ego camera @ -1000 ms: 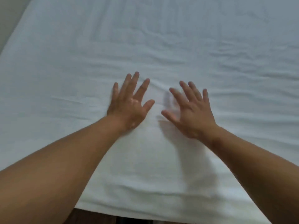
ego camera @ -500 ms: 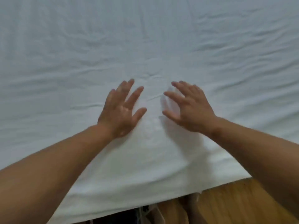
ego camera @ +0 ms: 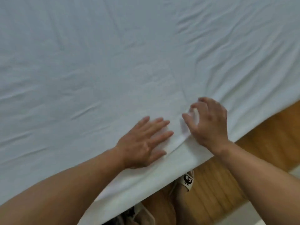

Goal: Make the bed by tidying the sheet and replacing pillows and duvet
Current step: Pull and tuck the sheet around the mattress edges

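Observation:
A white sheet (ego camera: 113,65) covers the whole bed, with shallow creases running across it. My left hand (ego camera: 144,142) lies flat on it near the front edge, fingers straight and pressing down. Just to its right, my right hand (ego camera: 209,124) has its fingers curled, and a small raised fold of the sheet sits between thumb and fingers. The sheet's edge hangs over the side of the mattress below both hands. No pillows or duvet are in view.
A wooden floor (ego camera: 267,135) shows at the lower right beyond the bed edge. A beige slipper with a black cartoon face (ego camera: 186,182) is on my foot right below the edge. A pale strip (ego camera: 259,208) borders the floor at the bottom right.
Both hands slid back across the sheet toward the near edge. The right hand went from spread flat to curled around a fold. The view swung right, bringing the floor and slipper into sight.

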Action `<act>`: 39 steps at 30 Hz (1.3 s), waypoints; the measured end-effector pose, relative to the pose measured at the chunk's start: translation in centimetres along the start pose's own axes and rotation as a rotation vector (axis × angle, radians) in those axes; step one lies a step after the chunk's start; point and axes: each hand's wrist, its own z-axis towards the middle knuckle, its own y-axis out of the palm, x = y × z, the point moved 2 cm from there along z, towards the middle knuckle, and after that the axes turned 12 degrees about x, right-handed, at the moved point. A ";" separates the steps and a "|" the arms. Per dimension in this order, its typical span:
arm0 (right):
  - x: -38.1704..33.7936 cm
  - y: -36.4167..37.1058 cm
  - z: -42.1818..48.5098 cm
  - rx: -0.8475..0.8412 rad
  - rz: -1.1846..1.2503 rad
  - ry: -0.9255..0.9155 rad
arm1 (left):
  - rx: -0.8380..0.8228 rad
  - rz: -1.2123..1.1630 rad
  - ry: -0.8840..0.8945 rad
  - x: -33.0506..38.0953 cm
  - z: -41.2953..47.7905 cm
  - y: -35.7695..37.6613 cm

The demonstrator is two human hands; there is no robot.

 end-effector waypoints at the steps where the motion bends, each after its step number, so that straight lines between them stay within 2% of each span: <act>1: 0.5 0.2 2.5 0.000 -0.016 0.036 | 0.022 0.031 -0.137 -1.6 2.6 -0.5; 3: 1.7 1.6 5.9 -0.128 -0.058 0.066 | -0.059 0.149 -0.406 -3.9 7.4 -0.6; 5: 4.2 2.9 5.5 -0.258 -0.079 0.050 | -0.148 0.247 -0.455 -2.7 10.3 1.0; 7: 7.6 2.6 2.9 -0.274 -0.096 0.058 | -0.200 0.265 -0.297 1.0 11.6 2.7; 11: 13.0 0.2 -2.0 -0.328 -0.138 0.129 | -0.369 0.170 0.153 8.0 11.9 4.4; 13: 14.9 -0.8 -1.6 -0.338 -0.124 0.173 | -0.403 0.098 0.219 7.8 15.0 4.1; 17: 18.9 -1.2 4.5 -0.096 -0.034 0.503 | -0.306 0.170 -0.107 5.7 23.8 4.4; 20: 23.2 -1.4 4.8 0.059 0.000 0.727 | -0.312 0.253 -0.143 7.7 25.6 6.0; 23: 26.5 -1.9 1.2 0.242 0.100 1.114 | -0.133 0.217 -0.156 9.0 26.8 5.9; 25: 27.1 -0.8 0.7 0.231 0.274 1.331 | -0.065 0.233 -0.154 9.2 29.4 6.3; 27: 27.6 0.4 1.5 0.320 0.453 1.494 | -0.056 0.250 -0.180 9.5 31.9 7.1; 29: 28.3 0.8 2.0 0.387 0.445 1.502 | 0.034 0.206 -0.182 10.2 32.8 8.1; 33: 29.7 0.3 1.2 0.381 0.354 1.239 | 0.191 0.133 -0.133 12.1 34.0 9.1; 36: 31.7 0.4 -1.3 0.388 0.360 1.191 | 0.118 0.134 -0.063 14.4 38.0 9.8; 39: 34.5 1.4 -4.7 0.308 0.318 1.153 | -0.057 0.178 -0.065 16.0 42.5 10.5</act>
